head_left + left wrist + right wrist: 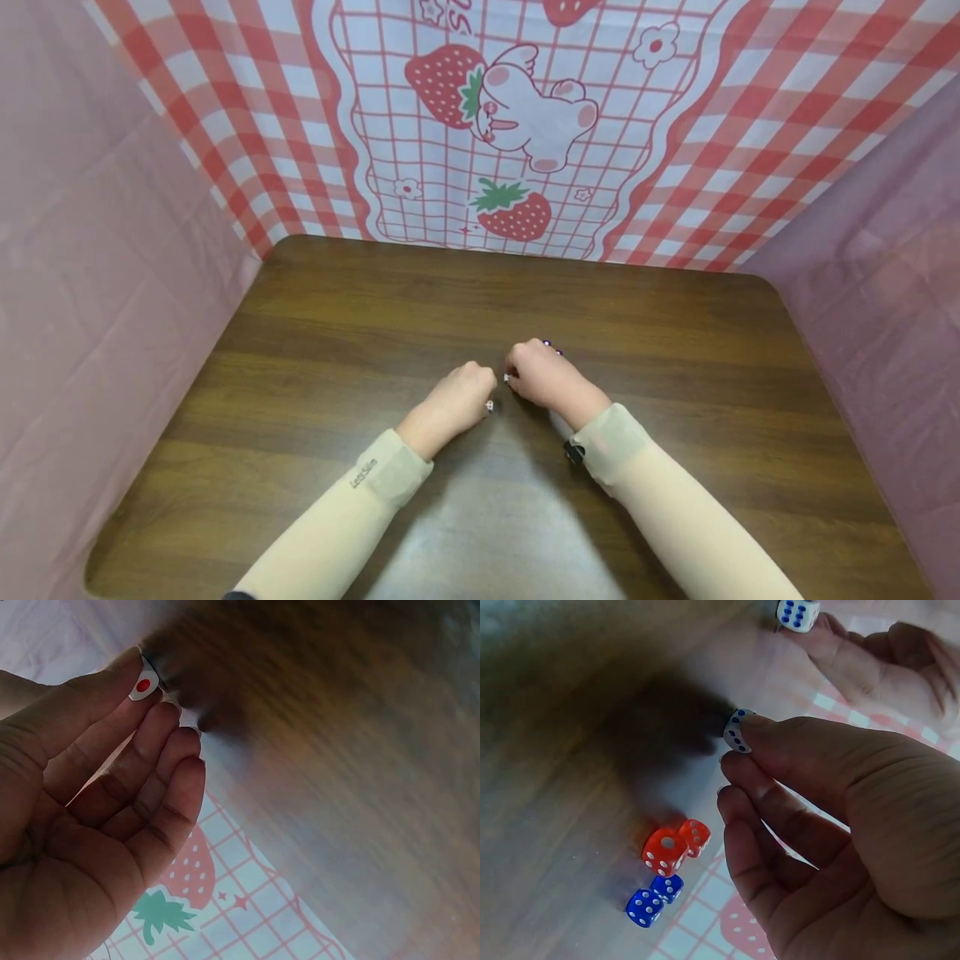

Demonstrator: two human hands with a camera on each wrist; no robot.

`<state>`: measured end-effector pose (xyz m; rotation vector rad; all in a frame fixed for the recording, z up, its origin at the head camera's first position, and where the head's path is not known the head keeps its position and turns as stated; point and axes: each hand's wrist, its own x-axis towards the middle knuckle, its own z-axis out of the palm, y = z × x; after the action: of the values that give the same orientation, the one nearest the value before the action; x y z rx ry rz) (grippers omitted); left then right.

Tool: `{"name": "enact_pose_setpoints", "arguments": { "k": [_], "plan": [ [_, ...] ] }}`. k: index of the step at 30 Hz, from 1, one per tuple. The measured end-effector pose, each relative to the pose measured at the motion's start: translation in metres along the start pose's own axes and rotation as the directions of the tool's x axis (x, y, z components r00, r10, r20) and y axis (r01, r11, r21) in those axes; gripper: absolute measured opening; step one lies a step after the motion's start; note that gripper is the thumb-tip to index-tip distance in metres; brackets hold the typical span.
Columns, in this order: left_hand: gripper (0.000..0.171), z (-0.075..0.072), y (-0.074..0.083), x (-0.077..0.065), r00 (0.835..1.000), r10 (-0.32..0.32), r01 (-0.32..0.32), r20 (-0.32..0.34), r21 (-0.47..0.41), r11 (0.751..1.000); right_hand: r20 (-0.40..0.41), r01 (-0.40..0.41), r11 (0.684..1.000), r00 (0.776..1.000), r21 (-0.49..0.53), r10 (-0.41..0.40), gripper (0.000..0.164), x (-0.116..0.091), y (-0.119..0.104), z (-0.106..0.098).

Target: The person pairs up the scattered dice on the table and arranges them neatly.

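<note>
Close together over the middle of the wooden table are both hands. My left hand (450,396) pinches a white die (143,685) between thumb and forefinger; a single red pip faces the left wrist camera. Blue pips on that same die show in the right wrist view. Another white die (738,732), with blue pips, is pinched by the thumb and fingers of my right hand (552,377). Beside the right hand lie two red dice (664,852) and two blue dice (645,908). From the head view, the right hand hides the red pair.
The brown wooden table (360,300) has rounded corners. Behind it hangs a red-and-white checked cloth (660,125) printed with strawberries. Pink fabric walls (90,250) enclose the left and right sides.
</note>
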<state>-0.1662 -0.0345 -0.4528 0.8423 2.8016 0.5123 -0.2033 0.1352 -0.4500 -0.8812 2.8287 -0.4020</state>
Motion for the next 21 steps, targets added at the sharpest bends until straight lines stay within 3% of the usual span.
{"name": "enact_pose_setpoints", "arguments": {
  "k": [11,21],
  "plan": [
    [0.03,0.002,-0.001,0.001,1.0,0.007,-0.007,-0.009,0.021,1.0,-0.059,0.094,0.995,0.994,0.026,-0.093,0.027,-0.018,-0.002,0.008],
    [0.026,0.001,0.001,0.0,1.0,-0.005,0.005,0.002,0.018,1.0,-0.055,0.092,0.985,0.995,0.148,-0.085,0.012,-0.032,-0.004,0.01]
  ]
}}
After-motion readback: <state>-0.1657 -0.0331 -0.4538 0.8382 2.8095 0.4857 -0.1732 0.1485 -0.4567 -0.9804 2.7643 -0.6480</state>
